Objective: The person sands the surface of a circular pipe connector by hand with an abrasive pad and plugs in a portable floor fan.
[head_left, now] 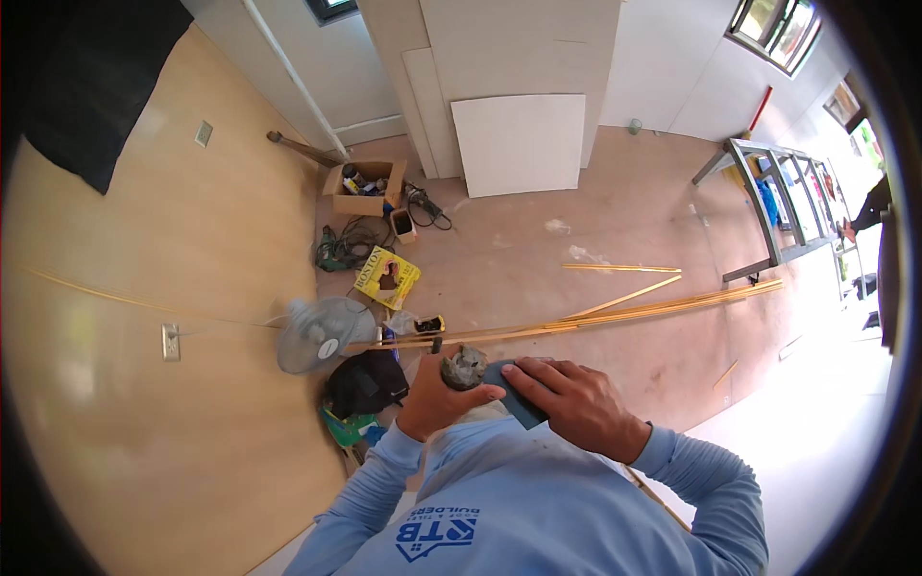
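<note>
My left hand (437, 398) is wrapped round a crusted grey, roughly round thing (465, 369), held in front of my body. Its kind is not clear; a short dark stub shows beside it, near my fingers. My right hand (579, 401) grips a flat, dark blue-grey piece (523, 396), its fingers stretched across the upper face and its thumb hidden. The near end of this piece lies close to the grey thing and my left thumb. Whether the two touch, I cannot tell.
Long thin wooden strips (576, 324) lie across the floor. At left are a fan (325, 334), a black bag (365, 386), a yellow bag (388, 278), a drill (333, 252) and a cardboard box (360, 204). A metal ladder frame (759, 206) stands right, near another person's arm (869, 211).
</note>
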A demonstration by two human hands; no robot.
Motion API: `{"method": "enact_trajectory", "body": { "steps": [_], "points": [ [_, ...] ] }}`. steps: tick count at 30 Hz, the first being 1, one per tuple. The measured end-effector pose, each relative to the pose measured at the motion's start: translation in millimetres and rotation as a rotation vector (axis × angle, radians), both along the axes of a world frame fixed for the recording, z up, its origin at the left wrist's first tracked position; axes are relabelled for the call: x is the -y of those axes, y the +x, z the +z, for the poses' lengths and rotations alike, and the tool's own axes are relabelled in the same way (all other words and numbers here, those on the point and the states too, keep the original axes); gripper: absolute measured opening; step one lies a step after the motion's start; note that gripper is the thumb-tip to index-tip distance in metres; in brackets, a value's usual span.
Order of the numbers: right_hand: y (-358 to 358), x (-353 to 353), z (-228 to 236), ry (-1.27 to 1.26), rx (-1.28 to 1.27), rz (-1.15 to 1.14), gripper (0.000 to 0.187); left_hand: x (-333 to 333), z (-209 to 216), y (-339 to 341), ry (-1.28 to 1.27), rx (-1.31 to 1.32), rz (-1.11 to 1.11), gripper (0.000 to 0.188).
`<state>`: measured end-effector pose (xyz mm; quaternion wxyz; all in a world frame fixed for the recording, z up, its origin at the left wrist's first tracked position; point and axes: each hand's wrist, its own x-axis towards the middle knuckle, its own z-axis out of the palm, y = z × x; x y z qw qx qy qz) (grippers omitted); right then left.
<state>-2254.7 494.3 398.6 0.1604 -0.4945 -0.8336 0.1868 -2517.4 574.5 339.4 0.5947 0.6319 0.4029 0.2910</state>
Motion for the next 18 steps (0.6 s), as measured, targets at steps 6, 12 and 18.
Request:
{"method": "enact_trajectory", "body": {
  "steps": [6, 12, 18],
  "points": [
    [-19.5, 6.1, -10.5, -0.006, -0.095, -0.149, 0.071, 11.4, 7.7, 13.4, -0.181, 0.179, 0.146, 0.049],
    [-23.7, 13.0, -8.4, -0.018, -0.149, -0.238, 0.072, -1.3, 2.3, 7.2, -0.184, 0.095, 0.03, 0.06],
    [-3.3, 39.0, 17.9, -0.012, -0.026, -0.267, 0.071, -6.6, 7.4, 23.2, -0.233, 0.06, -0.121, 0.058]
  ]
}}
